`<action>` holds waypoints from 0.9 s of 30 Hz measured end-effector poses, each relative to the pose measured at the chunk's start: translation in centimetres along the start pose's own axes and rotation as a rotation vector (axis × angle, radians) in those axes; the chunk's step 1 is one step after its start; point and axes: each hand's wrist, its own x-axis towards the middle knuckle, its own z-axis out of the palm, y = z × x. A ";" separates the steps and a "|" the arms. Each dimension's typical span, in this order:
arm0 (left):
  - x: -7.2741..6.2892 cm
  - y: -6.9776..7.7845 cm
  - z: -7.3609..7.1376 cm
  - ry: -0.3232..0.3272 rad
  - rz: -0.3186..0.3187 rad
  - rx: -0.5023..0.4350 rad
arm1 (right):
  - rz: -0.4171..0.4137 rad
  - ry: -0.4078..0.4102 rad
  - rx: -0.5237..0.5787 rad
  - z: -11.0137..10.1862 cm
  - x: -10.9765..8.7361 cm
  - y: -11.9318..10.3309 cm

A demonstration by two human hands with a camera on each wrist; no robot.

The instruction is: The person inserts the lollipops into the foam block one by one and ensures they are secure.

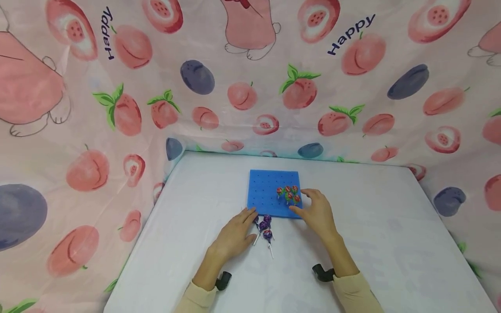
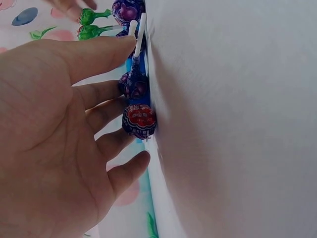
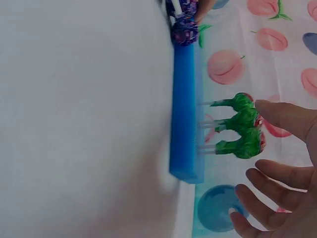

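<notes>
Behind green lollipops, dark lettering ("Happy")

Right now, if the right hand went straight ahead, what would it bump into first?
Probably the green lollipops standing in the blue board, though depth from the right hand is unclear.

On the table before you lies the foam board, with standing lollipops in its near right part. Loose lollipops lie on your side of it, just right of your left hand. Your right hand is right of the standing lollipops.
</notes>
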 end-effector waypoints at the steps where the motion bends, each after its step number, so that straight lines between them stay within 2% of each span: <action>1: 0.0 0.1 -0.1 -0.002 0.000 -0.001 | 0.016 -0.014 -0.005 0.0 -0.1 0.2; 6: 0.2 0.0 -0.7 -0.023 0.011 0.006 | 0.097 -0.074 -0.006 0.5 -0.7 1.4; 10: 0.4 -0.4 -0.9 -0.041 0.014 0.021 | 0.119 -0.108 -0.006 1.1 -1.2 2.2; 14: 0.6 -0.7 -1.1 -0.061 0.011 -0.002 | 0.107 -0.100 -0.019 1.7 -1.5 2.5; 24: 1.8 -1.0 -2.7 -0.088 0.010 -0.116 | 0.121 -0.076 -0.021 1.6 -1.1 2.6; 27: 2.2 -1.0 -3.0 -0.079 -0.022 -0.105 | 0.121 -0.079 -0.012 1.7 -1.2 2.6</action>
